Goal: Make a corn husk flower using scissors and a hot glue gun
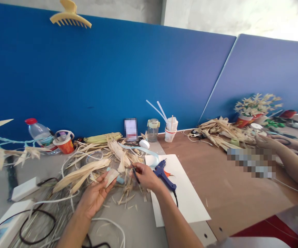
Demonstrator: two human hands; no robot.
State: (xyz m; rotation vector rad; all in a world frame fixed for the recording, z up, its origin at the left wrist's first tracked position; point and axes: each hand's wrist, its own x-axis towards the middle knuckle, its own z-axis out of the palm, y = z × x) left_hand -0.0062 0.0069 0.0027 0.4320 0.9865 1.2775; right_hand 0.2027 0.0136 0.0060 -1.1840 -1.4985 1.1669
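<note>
Between the thumb and fingers of my left hand [95, 195] is a small cut piece of dry corn husk [112, 177]. My right hand [146, 177] is closed on a pair of dark scissors [136, 175], pointing down just right of the piece; the fingers partly hide them. Narrow husk scraps [126, 194] lie below both hands. Behind them spreads a pile of dry corn husks [117, 150], with longer husk strips [83, 175] to the left. A blue glue gun [164, 175] rests on white paper [183, 199] beside my right wrist.
White cables [112, 222] and a power strip [11, 220] lie at the left. A bottle [40, 134], paper cup [66, 144], phone [131, 130], jar [153, 131] and cup of glue sticks [170, 133] line the blue partition [125, 69]. A co-worker's hands [267, 143] are at the right.
</note>
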